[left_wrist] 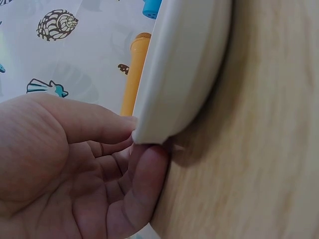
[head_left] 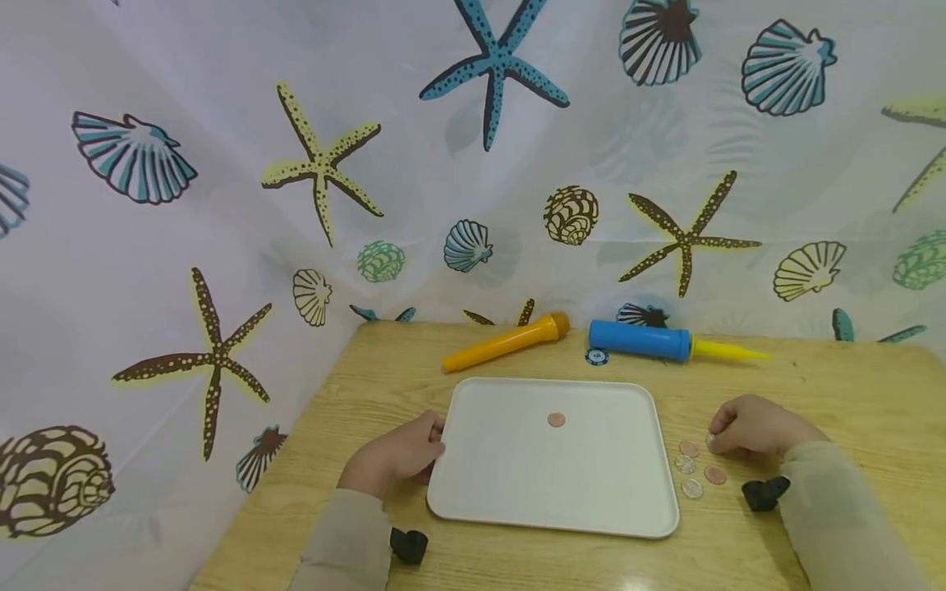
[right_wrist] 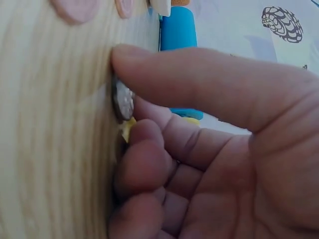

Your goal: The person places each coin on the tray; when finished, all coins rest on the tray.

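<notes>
My left hand (head_left: 402,451) pinches the left rim of a white rectangular tray (head_left: 547,492); in the left wrist view the thumb lies on the rim and curled fingers are under it. A copper-coloured coin (head_left: 556,419) lies on the tray. To the right of the tray, my right hand (head_left: 757,427) is low at the wooden table. Between its thumb and fingers it holds a silver coin (right_wrist: 124,101), close against the tabletop. Loose beside this hand lie two copper-coloured coins, one nearer the tray (head_left: 689,449), and two silver coins, the lower one (head_left: 692,488) nearest the tray's corner.
Behind the tray lie an orange toy microphone (head_left: 506,343), a blue hand pump (head_left: 639,340) with a yellow nozzle, and a blue-and-white poker chip (head_left: 597,357). A curtain (head_left: 443,180) printed with shells and starfish hangs along the table's back and left.
</notes>
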`<state>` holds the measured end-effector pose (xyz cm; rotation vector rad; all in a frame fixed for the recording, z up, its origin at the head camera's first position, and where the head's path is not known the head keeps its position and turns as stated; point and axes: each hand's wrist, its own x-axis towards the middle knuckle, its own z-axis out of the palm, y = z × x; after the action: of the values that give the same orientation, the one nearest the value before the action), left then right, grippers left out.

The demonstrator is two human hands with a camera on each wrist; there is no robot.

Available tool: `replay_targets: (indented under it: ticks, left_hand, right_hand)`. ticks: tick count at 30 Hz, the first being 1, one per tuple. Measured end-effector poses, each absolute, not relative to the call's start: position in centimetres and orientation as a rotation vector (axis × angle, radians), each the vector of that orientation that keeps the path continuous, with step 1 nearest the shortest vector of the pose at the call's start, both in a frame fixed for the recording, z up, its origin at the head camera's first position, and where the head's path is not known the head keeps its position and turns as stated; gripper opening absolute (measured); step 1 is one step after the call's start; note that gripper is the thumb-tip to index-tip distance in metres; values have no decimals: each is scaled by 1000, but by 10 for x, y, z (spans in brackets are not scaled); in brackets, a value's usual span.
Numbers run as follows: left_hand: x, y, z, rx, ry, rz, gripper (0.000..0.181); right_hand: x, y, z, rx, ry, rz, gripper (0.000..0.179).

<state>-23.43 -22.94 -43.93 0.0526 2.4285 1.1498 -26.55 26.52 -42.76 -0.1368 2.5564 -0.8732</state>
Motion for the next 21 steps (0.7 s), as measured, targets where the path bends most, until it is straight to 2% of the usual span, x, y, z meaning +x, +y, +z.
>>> replay_targets:
  ticks: [21]
  left_hand:
    - [-233, -230, -438, 55, 2415, 1174, 27]
  right_hand:
    - [-268, 269, -428, -198, 2623, -856, 22]
